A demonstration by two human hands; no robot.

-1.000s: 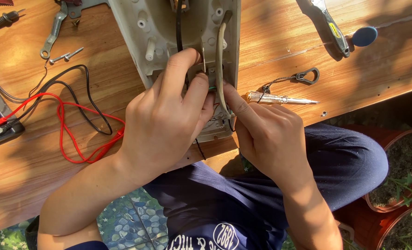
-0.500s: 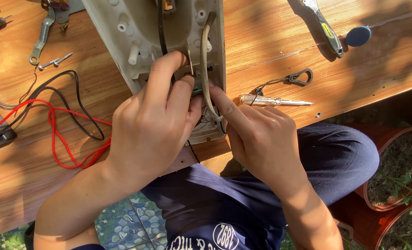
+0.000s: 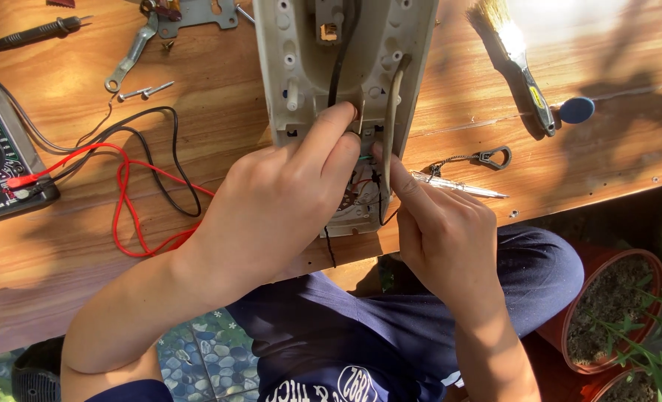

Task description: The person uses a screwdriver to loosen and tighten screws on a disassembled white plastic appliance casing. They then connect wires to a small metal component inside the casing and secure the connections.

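Setting: sunlit wooden desk seen from above, with my lap in dark trousers below its edge and patterned tiles on the floor.
Housing: I have a grey plastic appliance housing lying open-side up, running from the top of view down to the desk's near edge.
Left hand: my left hand lies over the housing's lower end, fingers curled, forefinger and thumb pinched at the wiring inside; what they grip I cannot tell.
Right hand: my right hand comes in from the right, its forefinger pressed into the same opening, the other fingers folded; whether it holds anything I cannot tell.
In the way: both hands cover most of the wiring compartment; a black cable runs down the housing's middle.
Left of housing: multimeter at the desk's left edge, its red lead and black lead looping toward my left wrist; a flat spanner and loose screws farther back.
Right of housing: tester screwdriver just beside my right hand, a paintbrush beyond it.
Floor right: potted plants.
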